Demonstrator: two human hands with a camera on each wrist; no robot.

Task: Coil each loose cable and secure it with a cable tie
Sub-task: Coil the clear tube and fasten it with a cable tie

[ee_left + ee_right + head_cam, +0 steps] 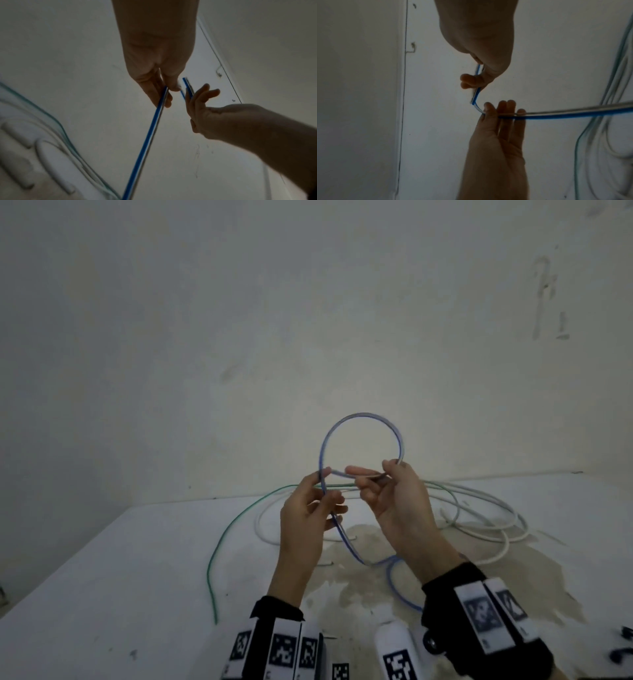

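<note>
The left hand (303, 515) pinches the blue-and-white cable (359, 416) between thumb and fingers at the point where the strand crosses itself. The right hand (399, 501) pinches the same cable just beside it, near the free end, with the other fingers loosely spread. Between the 2 grips the cable rises in 1 round loop, held upright above the table (102, 594) (the loop stands in front of the wall (308, 302)). From the left hand the strand drops to the tabletop and curls toward the person. Behind the hands, a green cable (219, 542) and a loose tangle of white cable (493, 518) lie on the table.
</note>
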